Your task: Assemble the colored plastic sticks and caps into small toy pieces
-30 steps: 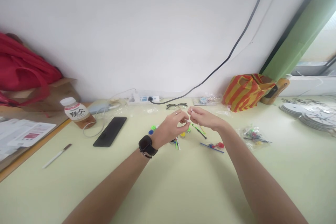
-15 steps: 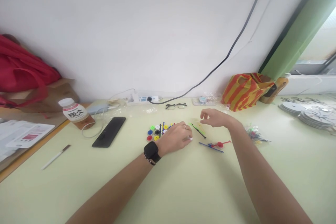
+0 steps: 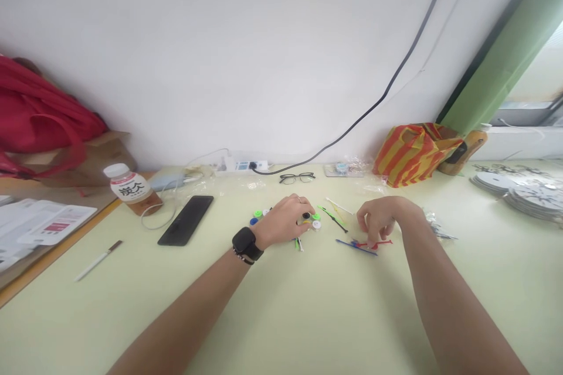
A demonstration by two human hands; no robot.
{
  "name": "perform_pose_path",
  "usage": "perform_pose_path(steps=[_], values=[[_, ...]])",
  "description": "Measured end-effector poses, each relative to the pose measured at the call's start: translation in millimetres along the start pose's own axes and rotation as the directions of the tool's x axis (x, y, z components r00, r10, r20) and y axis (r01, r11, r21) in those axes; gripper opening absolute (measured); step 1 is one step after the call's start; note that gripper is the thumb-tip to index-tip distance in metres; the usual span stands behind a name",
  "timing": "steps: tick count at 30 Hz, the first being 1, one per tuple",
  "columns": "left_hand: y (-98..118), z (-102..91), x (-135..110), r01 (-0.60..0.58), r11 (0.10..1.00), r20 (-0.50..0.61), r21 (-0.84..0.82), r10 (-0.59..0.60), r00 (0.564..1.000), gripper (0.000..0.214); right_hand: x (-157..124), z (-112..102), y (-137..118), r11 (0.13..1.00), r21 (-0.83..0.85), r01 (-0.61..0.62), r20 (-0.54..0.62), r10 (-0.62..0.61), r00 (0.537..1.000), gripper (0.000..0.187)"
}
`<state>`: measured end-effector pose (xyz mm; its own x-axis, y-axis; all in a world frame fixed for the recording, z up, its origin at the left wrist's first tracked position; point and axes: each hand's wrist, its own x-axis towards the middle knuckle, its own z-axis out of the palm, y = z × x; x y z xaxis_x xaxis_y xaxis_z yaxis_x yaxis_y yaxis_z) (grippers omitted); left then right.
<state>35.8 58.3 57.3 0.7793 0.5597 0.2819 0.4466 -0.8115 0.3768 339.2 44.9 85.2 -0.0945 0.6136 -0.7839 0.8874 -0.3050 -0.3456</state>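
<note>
Red stick (image 3: 385, 242) is seen on the table (image 3: 290, 316), long axis nearly crosswise, right end pointed slightly away. Its middle is covered by the right hand (image 3: 382, 218), fingers bunched; grip cannot be told. Black disc (image 3: 307, 216) is framed by left hand (image 3: 284, 221) fingertips, drawn narrow; hold uncertain.

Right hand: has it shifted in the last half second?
Yes. Judged against the glasses, the right hand has moved farther right and nearer the wearer, its fingertips now at the red stick.

Bottle (image 3: 145, 204) label (image 3: 132, 188): large dark characters "炭仌"; smaller red print illegible. Print on white sheets (image 3: 46, 225) unreadable.
</note>
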Motion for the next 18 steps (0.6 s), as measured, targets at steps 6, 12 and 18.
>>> perform_pose_path(steps=[6,12,18], values=[[3,-7.0,0,0.017,1.000,-0.007,0.003,-0.017,1.000,0.016,-10,2,4,0.993,-0.071,0.095,-0.059,-0.099,0.993,0.036],[5,-14.7,0,0.044,0.999,-0.042,-0.008,-0.044,0.998,0.014,-15,22,8,0.984,-0.101,0.144,-0.097,-0.154,0.983,0.023],[11,-28.2,-2,0.071,0.996,-0.085,-0.060,-0.076,0.994,0.018,-31,27,36,0.972,-0.056,0.228,-0.435,-0.229,0.871,0.012]])
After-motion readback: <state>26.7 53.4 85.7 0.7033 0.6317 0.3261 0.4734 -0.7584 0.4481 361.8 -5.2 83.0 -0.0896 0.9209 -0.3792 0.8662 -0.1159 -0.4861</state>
